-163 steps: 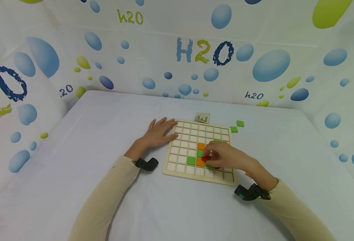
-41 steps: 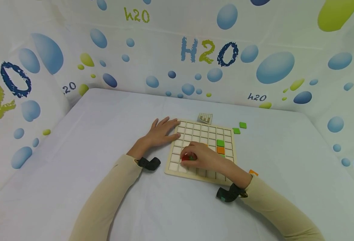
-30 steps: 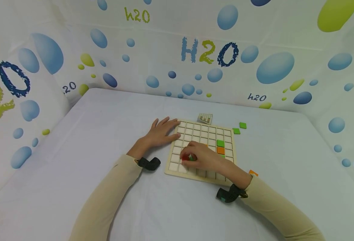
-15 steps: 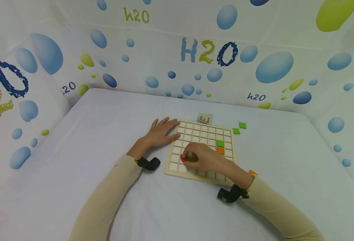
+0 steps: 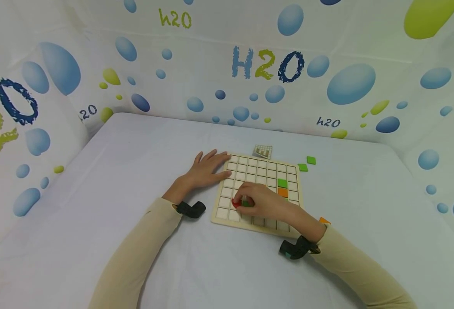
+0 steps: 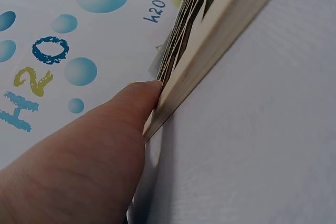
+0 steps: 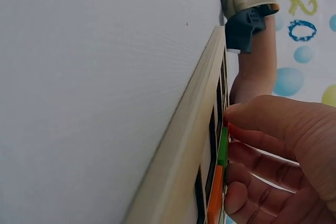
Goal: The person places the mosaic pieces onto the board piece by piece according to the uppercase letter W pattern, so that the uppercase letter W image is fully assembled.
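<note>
— My right hand (image 5: 261, 200) has moved left across the board (image 5: 223, 213).
— Holding what?
— My fingers (image 7: 262, 140) pinch a red piece (image 5: 236, 203) at the board's near left. My spread left hand (image 5: 206, 171) touches the left edge, probably steadying it.

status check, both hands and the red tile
Left hand on left edge of grid board. Right hand pinching red tile at board. Green tile close beside it, partly hidden.

The square, pale wooden grid board (image 5: 251, 170) against my left thumb (image 5: 220, 176) looks smooth and matt; on it, the flat orange tile (image 7: 214, 198) looks smooth; beneath it spreads softly creased, matt white cloth (image 5: 153, 163).
</note>
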Demonstrator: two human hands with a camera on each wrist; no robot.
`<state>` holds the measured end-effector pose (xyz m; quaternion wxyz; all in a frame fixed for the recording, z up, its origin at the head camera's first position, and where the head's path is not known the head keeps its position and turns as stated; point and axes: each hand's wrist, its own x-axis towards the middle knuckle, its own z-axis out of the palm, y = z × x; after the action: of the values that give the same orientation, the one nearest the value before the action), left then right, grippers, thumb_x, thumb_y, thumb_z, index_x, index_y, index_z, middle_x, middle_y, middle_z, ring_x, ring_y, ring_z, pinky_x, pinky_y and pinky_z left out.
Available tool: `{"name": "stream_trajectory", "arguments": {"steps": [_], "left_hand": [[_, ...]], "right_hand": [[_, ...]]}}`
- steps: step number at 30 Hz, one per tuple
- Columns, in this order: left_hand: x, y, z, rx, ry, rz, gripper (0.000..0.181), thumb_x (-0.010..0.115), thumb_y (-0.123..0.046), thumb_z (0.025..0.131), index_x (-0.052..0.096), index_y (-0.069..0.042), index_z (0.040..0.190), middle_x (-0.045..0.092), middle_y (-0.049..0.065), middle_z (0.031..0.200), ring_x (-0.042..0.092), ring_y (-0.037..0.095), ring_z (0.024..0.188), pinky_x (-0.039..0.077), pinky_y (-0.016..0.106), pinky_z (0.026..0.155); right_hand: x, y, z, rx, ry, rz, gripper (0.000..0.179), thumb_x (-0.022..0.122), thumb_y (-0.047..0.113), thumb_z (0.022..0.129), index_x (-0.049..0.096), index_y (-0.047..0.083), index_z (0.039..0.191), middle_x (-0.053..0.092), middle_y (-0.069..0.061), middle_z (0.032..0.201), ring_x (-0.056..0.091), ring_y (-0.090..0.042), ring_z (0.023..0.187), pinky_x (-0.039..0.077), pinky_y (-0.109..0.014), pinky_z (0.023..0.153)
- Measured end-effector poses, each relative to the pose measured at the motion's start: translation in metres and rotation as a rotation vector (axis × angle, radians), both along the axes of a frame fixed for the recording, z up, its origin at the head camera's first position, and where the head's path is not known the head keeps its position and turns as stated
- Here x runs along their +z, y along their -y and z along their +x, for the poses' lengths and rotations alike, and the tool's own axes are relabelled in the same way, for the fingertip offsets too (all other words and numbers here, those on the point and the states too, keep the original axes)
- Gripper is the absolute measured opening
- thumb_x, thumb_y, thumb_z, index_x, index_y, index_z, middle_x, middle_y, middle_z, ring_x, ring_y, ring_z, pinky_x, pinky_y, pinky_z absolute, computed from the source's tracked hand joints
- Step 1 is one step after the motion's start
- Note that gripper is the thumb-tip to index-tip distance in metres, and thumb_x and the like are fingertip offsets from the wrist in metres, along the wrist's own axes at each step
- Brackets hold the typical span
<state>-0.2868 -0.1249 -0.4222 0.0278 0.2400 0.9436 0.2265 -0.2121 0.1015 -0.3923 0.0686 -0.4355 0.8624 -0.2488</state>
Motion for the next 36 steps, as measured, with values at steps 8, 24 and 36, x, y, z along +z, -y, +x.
{"name": "stream_trajectory", "arguments": {"steps": [8,24,36], "left_hand": [[0.001,-0.002,0.0,0.007,0.001,0.002,0.065,0.05,-0.047,0.099,0.034,-0.016,0.153,0.025,0.004,0.161,0.009,0.029,0.15,-0.005,0.056,0.117],[0.002,-0.004,-0.002,0.012,0.01,0.007,0.065,0.05,-0.046,0.099,0.034,-0.015,0.153,0.024,0.005,0.161,0.008,0.03,0.15,-0.005,0.056,0.117],[0.006,-0.005,-0.002,0.027,0.013,-0.002,0.064,0.05,-0.046,0.099,0.034,-0.015,0.153,0.025,0.005,0.161,0.009,0.03,0.15,-0.004,0.057,0.117]], "right_hand": [[0.0,-0.004,-0.003,0.007,0.013,-0.003,0.011,0.071,0.014,0.089,0.071,0.009,0.099,0.061,0.0,0.096,0.049,-0.011,0.065,0.043,-0.018,0.06],[0.009,-0.023,-0.006,-0.017,0.019,-0.028,0.011,0.069,0.017,0.091,0.071,0.012,0.101,0.061,0.004,0.093,0.052,-0.006,0.071,0.047,-0.022,0.062],[0.016,-0.046,-0.011,-0.062,0.032,-0.043,0.014,0.068,0.019,0.093,0.07,0.009,0.103,0.064,0.001,0.097,0.054,-0.008,0.073,0.049,-0.023,0.063]]}}
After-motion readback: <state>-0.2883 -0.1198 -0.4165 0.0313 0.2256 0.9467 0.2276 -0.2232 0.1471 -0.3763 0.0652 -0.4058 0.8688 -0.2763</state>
